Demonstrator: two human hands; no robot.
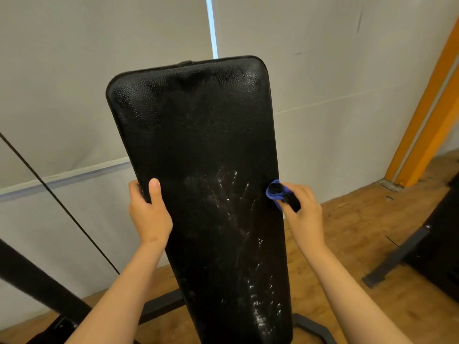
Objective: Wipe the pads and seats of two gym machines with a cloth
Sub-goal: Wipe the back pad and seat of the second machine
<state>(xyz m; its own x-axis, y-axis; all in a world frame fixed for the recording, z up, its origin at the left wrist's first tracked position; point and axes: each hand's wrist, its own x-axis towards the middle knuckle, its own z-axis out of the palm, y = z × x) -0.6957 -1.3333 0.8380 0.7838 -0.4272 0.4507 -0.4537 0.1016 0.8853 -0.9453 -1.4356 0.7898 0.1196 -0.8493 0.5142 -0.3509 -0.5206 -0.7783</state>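
No text, label, brand, number or sign can be read anywhere in view; none is made out on the black pad [198, 145], the blue cloth [275, 192] or the wall [74, 70] behind.

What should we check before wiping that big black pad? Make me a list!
1. The left hand grips the pad by its left edge: ok.
2. The right hand holds the cloth: ok.
3. The cloth is on the pad's front: not ok, it is at the right edge.
4. The pad is clean: not ok, white streaks on its lower half.
5. The cloth is wet enough: cannot tell.
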